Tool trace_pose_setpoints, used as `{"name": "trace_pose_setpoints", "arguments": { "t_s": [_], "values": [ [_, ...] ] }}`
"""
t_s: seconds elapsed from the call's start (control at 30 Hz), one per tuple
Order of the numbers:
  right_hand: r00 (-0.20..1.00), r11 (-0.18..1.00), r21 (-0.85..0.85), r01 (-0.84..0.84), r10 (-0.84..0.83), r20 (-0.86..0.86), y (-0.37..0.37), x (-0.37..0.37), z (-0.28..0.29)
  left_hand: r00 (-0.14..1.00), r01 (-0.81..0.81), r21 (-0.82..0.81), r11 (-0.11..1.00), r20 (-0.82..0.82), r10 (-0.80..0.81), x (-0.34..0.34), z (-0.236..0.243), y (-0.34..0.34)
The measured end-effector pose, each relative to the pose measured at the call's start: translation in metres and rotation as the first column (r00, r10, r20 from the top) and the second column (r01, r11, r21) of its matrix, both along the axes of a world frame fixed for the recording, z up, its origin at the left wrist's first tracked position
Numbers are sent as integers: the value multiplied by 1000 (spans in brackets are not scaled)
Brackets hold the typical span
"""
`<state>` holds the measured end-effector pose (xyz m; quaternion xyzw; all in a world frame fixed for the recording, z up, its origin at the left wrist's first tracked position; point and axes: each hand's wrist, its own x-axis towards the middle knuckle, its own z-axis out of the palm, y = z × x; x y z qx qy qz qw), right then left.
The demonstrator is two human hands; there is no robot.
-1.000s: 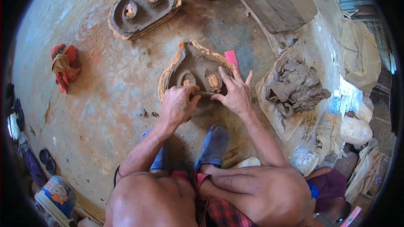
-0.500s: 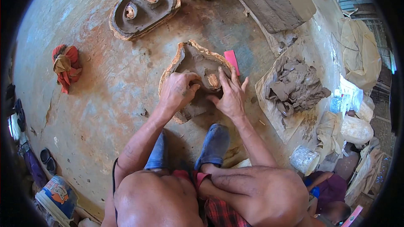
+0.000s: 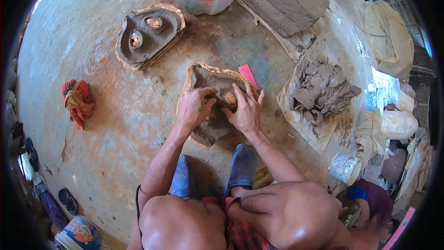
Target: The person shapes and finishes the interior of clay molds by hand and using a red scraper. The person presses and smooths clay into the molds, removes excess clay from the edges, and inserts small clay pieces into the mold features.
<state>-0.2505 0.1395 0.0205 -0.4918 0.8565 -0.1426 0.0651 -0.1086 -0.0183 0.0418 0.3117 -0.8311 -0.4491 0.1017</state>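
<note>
In front of my feet lies a mould (image 3: pixel 199 140) with a rough tan rim, lined with grey-brown clay (image 3: pixel 217 132). My left hand (image 3: pixel 196 109) bends over its left side, thumb and forefinger curled close together at the clay; whatever is between them is hidden. On the right side rests my right hand (image 3: pixel 246 112), its fingers spread over the clay and rim, the thumb pointing inward. An orange-tan knob (image 3: pixel 230 98) sticks up beside the right fingers. Another knob (image 3: pixel 210 117) shows partly under my left hand.
A second clay-lined mould (image 3: pixel 159 41) sits farther off to the left. A pink flat strip (image 3: pixel 248 77) touches the mould's far right. Right of it are a clay heap (image 3: pixel 319 92) on a cloth, a large clay block (image 3: pixel 282 7), and a tool bowl (image 3: pixel 206 4). A red cloth bundle (image 3: pixel 78 102) lies left.
The whole view has shifted, with the far bowl and mould now lower in it. Both hands stay at the same mould with small finger shifts, and the knob under my left hand now shows.
</note>
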Motion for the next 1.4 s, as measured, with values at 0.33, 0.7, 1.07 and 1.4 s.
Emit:
{"name": "trace_pose_setpoints", "arguments": {
  "t_s": [0.33, 0.7, 1.07, 1.4],
  "values": [
    [998, 998, 20, 58, -58, -28, -15, 10, 8, 998, 0, -71, 997, -57, -4, -1, -12, -13],
    [992, 991, 52, 120, -118, -43, -28, 19, 18, 998, -51, -46, 998, -38, 49, -4, -23, -21],
    [983, 993, -20, 116, -118, -141, -34, 14, 4, 996, -60, 24, 998, -62, 61, -12, -23, -25],
    [977, 981, 21, 191, -188, -100, -50, 14, 11, 992, -99, 122, 988, -63, 107, -17, -12, -24]
  ]
}}
